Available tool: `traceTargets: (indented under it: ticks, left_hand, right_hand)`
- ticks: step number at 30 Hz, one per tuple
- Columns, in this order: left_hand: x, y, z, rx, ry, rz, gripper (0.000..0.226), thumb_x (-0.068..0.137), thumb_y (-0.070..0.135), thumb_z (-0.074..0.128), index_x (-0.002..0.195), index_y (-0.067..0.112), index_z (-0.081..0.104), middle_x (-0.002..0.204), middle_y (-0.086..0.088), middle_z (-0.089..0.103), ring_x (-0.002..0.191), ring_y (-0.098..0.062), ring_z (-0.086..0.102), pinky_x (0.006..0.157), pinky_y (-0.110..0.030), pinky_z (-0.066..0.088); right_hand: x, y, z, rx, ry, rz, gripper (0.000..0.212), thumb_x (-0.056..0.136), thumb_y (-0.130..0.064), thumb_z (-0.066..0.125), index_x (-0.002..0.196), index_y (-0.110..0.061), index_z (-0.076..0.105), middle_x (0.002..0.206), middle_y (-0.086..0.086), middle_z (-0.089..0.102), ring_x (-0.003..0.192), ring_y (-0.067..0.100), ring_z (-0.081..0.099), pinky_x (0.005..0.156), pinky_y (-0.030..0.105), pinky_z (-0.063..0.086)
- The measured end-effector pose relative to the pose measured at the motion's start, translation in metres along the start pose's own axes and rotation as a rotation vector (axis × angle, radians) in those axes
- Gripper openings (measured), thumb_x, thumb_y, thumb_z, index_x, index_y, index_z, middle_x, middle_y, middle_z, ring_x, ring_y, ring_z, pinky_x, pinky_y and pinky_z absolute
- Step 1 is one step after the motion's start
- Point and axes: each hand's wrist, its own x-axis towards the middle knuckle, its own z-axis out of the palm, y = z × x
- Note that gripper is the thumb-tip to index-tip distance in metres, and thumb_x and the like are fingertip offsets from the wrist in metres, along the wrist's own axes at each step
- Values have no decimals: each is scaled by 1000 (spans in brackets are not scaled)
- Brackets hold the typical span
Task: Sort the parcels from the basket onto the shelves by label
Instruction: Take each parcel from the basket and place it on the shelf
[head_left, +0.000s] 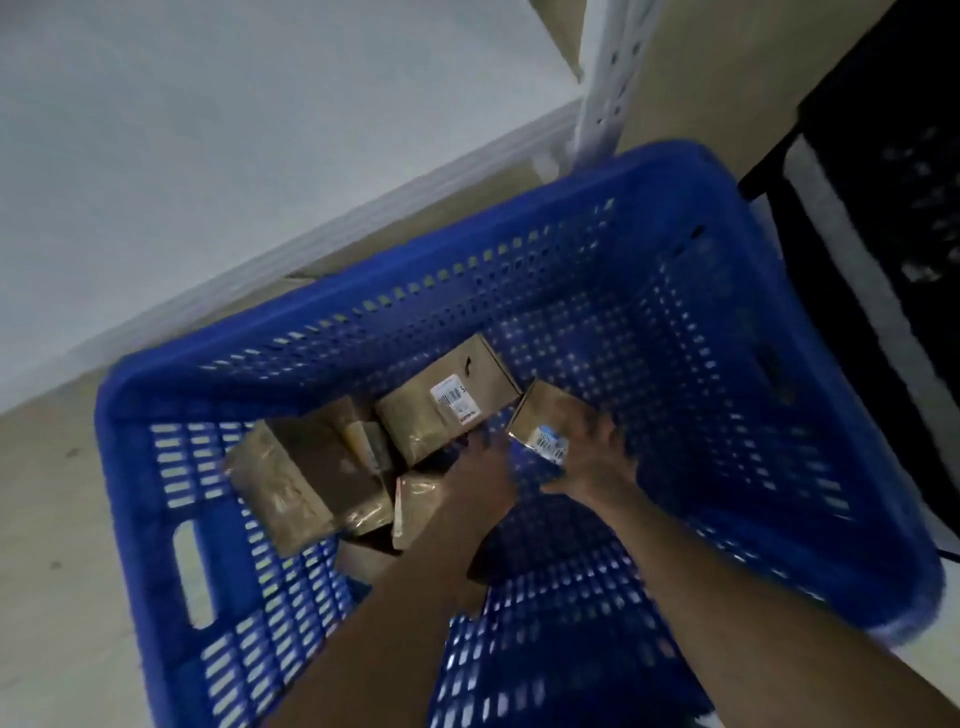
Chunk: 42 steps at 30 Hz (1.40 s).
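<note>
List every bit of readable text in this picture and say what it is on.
None can be read.
White label on the middle parcel: barcode and print, too small to read.
Bluish label on the small parcel that the right hand holds: blurred by motion.
Blue basket: no text visible.

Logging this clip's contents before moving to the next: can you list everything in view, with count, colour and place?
blue perforated plastic basket: one, blue, on the floor, centre frame.
brown cardboard parcels: at least four, brown, lying in the basket; blur hides the exact count.
small brown labelled parcel: one, brown, in the grip of the right hand.
white metal shelf frame: one, white, behind the basket.
black perforated crate: one, black, right edge.
left hand: one, inside the basket beside the small parcel; grip too blurred to tell.
right hand: one, gripping the small parcel.
</note>
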Motion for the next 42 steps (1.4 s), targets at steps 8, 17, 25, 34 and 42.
traceTargets:
  ticks: [8,17,25,34,42]
  left_hand:
    - [47,-29,41,-69,-46,-52,61,86,12,57,140,10,30,142,-12,29,123,-31,46,97,-41,45]
    - [-56,-11,-70,-372,207,-199,44,101,28,37,141,12,32,143,-16,37,124,-34,45,99,-42,41]
    - [-215,5,-226,-721,414,-242,57,97,45,39,144,13,34,142,-10,42,124,-27,46,102,-38,37]
    - [-378,22,-383,-805,401,-111,54,98,54,31,135,17,48,127,-10,59,116,-28,54,93,-29,36]
    - [-496,44,-424,-957,616,-107,51,94,56,40,108,10,55,99,-11,66,89,-27,65,83,-44,55]
  right_hand:
    - [66,19,26,-84,25,-82,124,70,-44,78,148,-37,-18,150,19,5,137,42,18,103,54,38]
    - [-55,-16,-73,1028,-451,49,39,82,-40,70,118,-30,59,109,1,63,99,19,58,79,33,49]
    - [-225,-69,-201,1275,-681,42,52,67,-44,71,109,-15,66,105,10,70,96,24,59,81,34,43]
    - [-402,-108,-328,1167,-863,-105,48,72,-51,61,98,-12,67,91,10,70,78,23,61,66,30,45]
    - [-496,-105,-382,1382,-677,-342,77,74,-78,46,111,-14,68,100,9,67,81,21,56,57,26,42]
